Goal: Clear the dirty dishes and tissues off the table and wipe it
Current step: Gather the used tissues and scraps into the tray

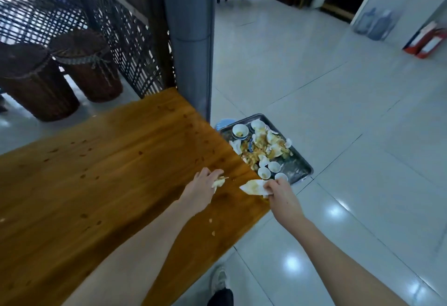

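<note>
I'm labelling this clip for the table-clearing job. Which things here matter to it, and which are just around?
Part of the job: table; tray of dirty bowls; stained tissue in right hand; crumpled tissue in left hand; crumbs.
Just around: woven baskets; grey pillar; water bottles; red stand.

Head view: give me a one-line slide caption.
Left hand grips a crumpled tissue, right hand a stained tissue, at the table, beside a tray of dirty bowls.
</note>
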A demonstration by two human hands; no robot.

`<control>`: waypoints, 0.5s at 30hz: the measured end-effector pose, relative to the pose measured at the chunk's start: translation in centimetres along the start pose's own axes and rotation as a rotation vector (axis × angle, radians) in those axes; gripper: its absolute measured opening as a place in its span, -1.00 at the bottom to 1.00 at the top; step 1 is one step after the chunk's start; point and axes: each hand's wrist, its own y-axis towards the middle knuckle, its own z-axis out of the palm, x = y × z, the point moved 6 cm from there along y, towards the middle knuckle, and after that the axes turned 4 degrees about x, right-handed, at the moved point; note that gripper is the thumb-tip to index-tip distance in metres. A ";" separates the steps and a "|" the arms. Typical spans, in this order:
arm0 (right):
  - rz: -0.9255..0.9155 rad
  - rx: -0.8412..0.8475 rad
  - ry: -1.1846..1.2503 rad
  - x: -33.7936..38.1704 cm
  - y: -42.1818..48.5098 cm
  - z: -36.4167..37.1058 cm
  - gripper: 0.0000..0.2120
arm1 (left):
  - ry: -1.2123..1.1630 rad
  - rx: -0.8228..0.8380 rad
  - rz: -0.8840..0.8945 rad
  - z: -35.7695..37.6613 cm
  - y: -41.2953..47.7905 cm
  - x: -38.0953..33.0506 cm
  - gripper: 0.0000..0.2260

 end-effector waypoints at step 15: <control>0.122 0.050 0.029 -10.0 11.3 -4.3 -0.77 | 0.014 0.040 0.091 1.0 15.5 -5.3 -0.46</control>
